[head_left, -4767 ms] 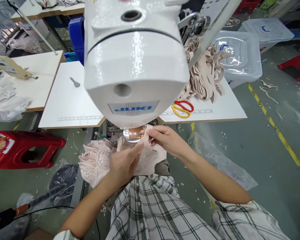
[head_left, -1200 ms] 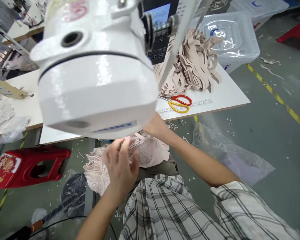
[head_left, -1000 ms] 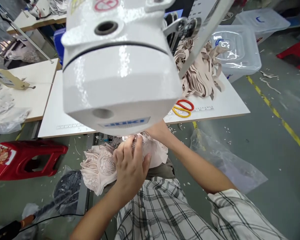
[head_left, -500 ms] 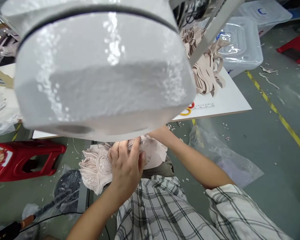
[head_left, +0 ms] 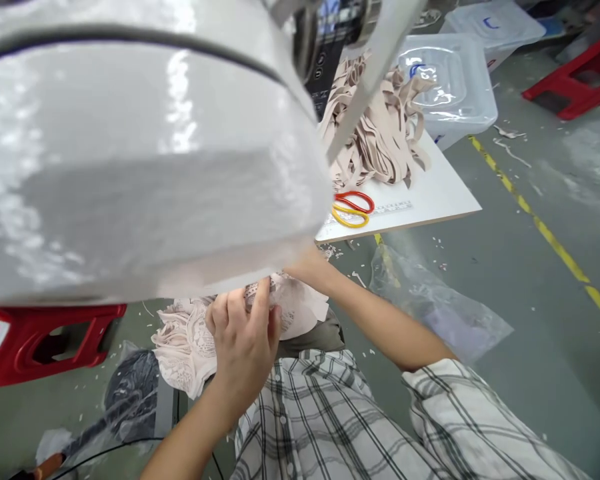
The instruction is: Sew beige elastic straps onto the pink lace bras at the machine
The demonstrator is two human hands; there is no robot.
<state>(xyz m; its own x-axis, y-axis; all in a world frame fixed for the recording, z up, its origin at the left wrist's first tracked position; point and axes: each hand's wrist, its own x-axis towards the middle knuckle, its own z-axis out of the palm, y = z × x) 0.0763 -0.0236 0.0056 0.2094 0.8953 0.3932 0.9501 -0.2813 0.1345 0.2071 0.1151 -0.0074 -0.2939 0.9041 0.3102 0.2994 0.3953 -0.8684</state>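
My left hand (head_left: 243,337) lies over a piece of pale pink lace fabric (head_left: 297,303), below the front edge of a large white machine head (head_left: 155,193). Its fingers are stretched forward and slightly apart, the thumb beside the index finger; the fingertips reach the machine's lower edge. Beyond my right wrist, my right hand (head_left: 303,265) goes under the machine head, which hides its fingers. To the left of my left hand, a gathered bunch of pale lace pieces (head_left: 187,343) hangs at my lap.
Red-and-yellow-handled scissors (head_left: 354,208) and a clear ruler (head_left: 393,206) lie on the white tabletop (head_left: 447,193). Behind them is a heap of beige straps (head_left: 380,133). Lidded plastic bins (head_left: 450,87) stand beyond. A red stool (head_left: 87,340) is left, a plastic bag (head_left: 440,307) on the floor right.
The view has shifted, so the machine head sits further left and more of the scissors and straps shows. Both hands keep nearly the same place at the lace fabric.
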